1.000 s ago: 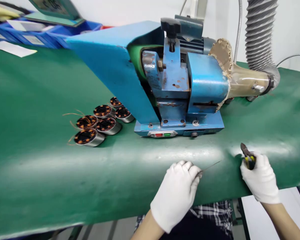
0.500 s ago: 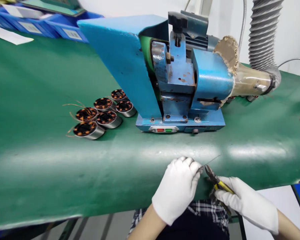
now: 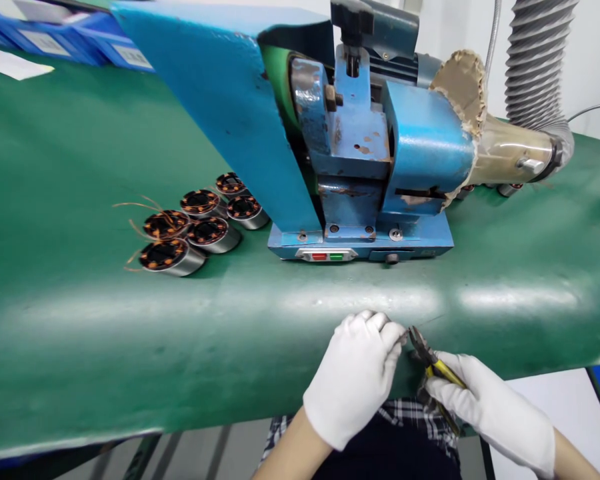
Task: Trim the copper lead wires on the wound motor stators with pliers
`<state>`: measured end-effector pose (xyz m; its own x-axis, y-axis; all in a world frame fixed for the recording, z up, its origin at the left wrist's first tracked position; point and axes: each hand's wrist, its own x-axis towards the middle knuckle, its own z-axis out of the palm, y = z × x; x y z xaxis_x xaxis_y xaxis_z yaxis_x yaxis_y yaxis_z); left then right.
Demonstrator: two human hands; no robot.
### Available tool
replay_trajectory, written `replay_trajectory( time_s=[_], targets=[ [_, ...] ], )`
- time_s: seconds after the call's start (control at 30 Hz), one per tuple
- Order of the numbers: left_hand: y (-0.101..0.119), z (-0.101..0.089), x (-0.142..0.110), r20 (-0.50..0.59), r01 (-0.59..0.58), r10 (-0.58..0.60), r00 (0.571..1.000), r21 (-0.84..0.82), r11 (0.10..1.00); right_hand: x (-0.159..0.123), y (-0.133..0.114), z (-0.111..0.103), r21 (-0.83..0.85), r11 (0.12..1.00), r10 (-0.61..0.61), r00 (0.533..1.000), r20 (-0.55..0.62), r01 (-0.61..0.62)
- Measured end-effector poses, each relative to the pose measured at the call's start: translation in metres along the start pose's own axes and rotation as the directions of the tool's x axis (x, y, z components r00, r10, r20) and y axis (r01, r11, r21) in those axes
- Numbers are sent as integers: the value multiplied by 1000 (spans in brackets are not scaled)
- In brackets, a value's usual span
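My left hand (image 3: 353, 380), in a white glove, is closed in a pinch on a thin wire (image 3: 404, 335), whose short end shows at the fingertips. The gloved right hand (image 3: 490, 400) grips wire cutters (image 3: 437, 373) with yellow and black handles. Their jaws point up and to the left, right at the wire beside my left fingertips. Beyond the jaws only a faint thin line shows over the table. Whatever else lies inside the left fingers is hidden.
A blue belt grinding machine (image 3: 360, 160) stands on the green table (image 3: 105, 347), with a grey hose (image 3: 537, 60) at its right. Several wound motor stators (image 3: 213, 233) with copper wires sit at its left. Blue bins (image 3: 90, 40) and a paper strip (image 3: 13, 63) are farther back.
The wire length that stuck out past the cutter jaws is now barely visible. Both hands have hardly moved; the view has shifted slightly, with the machine higher in it.
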<state>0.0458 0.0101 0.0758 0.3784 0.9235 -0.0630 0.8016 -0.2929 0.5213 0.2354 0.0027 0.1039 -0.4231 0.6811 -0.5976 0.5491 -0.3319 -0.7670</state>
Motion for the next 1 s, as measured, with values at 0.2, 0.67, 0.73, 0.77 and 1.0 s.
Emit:
replay_trajectory(
  time_s=[0.2, 0.67, 0.73, 0.77, 1.0],
  targets=[
    [0, 2, -2, -3, -5, 5, 1000, -2, 1000, -1, -1, -1, -23, 1000, 1, 1000, -7, -1],
    [0, 2, 0, 8, -15, 15, 1000, 63, 998, 8, 5, 12, -8, 999, 51, 987, -149, -53],
    [1, 1, 0, 2, -21, 21, 1000, 68, 997, 9, 7, 12, 76, 996, 61, 989, -131, -52],
    [1, 1, 1, -4, -24, 24, 1000, 72, 997, 9, 8, 11, 131, 990, 68, 990, -121, -52],
    [-13, 6, 0, -195, 74, -74, 978, -8, 997, 13, 7, 18, 747, 664, 42, 999, -12, -19]
  ],
)
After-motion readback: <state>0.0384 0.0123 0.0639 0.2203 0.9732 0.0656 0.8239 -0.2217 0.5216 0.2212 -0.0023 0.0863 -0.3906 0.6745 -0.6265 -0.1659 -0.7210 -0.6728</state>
